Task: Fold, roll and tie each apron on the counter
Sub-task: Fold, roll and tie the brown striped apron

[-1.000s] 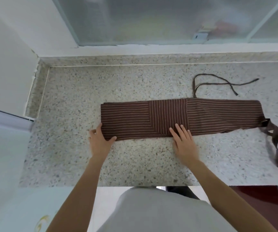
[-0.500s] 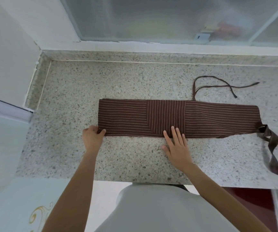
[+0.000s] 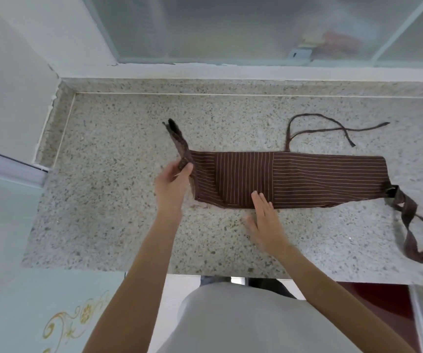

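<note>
The apron lies on the speckled stone desk in front of me, folded into a long brown band with thin pale stripes, running left to right. My left hand has the band's left end pinched between thumb and fingers and raised off the desk — the lifted end stands up and leans away from me, toward the window. The rest of the band is flat.

My right hand rests palm down at the near edge of the band, about midway along it, fingers spread and straight, their tips on the cloth and the heel of the hand on bare stone.

A thin tie curls loose on the desk beyond the band's far edge, to the right. At the band's right end a wider strap — the same brown — trails off in a loop near the desk's front edge.
</note>
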### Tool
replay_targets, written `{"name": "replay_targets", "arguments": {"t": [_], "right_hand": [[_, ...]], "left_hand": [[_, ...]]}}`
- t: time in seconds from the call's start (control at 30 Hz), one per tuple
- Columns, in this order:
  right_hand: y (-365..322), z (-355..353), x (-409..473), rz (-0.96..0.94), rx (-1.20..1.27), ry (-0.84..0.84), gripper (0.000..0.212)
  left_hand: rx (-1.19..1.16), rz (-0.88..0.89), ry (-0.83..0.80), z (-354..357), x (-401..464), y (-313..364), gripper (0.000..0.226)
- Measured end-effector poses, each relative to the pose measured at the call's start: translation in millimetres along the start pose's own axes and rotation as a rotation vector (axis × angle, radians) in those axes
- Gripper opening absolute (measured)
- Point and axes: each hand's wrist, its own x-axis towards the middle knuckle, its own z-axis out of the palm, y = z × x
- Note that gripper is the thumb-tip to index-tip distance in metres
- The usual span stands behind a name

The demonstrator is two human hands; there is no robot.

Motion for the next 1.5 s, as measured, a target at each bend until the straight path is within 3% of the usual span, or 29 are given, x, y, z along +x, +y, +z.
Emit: {"name": "replay_targets", "arguments": {"t": [0.07,0.13,0.27,0.33,0.5,0.63,0.7,0.77,0.87,0.93,1.0,1.07,1.13,1.23,1.37,1.5], "right_hand": [[-2,-20,-2,0.029,0.263,-0.015,0.052],[7,-43,-6,0.047,0.333,0.058,0.048],[58,-83,-26,0.168,0.132,0.475,0.038],[91,-101,-38,0.210,0.025,0.553,0.036],[161,-134,-64,0.358,-0.021,0.473,0.037],[185,-148,-59,0.416,0.056,0.433,0.039],[190,-149,-50,0.397,0.079,0.400,0.040],[194,-150,-38,0.383,0.099,0.360,0.041],[191,-153,-16,0.358,0.105,0.281,0.045],[185,-155,-1,0.357,0.104,0.220,0.051],[180,-157,13,0.380,0.113,0.206,0.058],[174,-160,26,0.418,0.145,0.238,0.063],[170,-165,38,0.469,0.176,0.269,0.058],[165,-168,48,0.486,0.172,0.298,0.043],[165,-166,45,0.480,0.191,0.346,0.030],[163,-171,39,0.439,0.229,0.381,0.028]], "left_hand": [[0.005,0.128,-0.102,39,-17,14,0.012],[0.048,0.246,-0.212,85,-33,19,0.015],[0.206,0.478,-0.331,176,-55,1,0.019],[0.318,0.546,-0.381,213,-60,-19,0.021],[0.696,0.652,-0.549,277,-74,-88,0.022],[1.082,0.556,-0.787,295,-72,-119,0.042],[1.090,0.550,-0.869,286,-71,-117,0.048],[1.016,0.639,-0.781,265,-68,-114,0.048],[1.014,0.728,-0.379,217,-59,-117,0.063],[1.065,0.616,-0.120,188,-53,-120,0.082],[1.074,0.370,-0.006,171,-49,-120,0.098],[1.086,0.170,-0.023,159,-43,-120,0.100],[1.095,0.107,-0.113,154,-40,-121,0.087],[0.885,0.056,-0.191,157,-48,-120,0.077],[0.618,0.164,-0.178,165,-60,-124,0.084],[0.530,0.286,-0.092,181,-66,-123,0.070]]}}
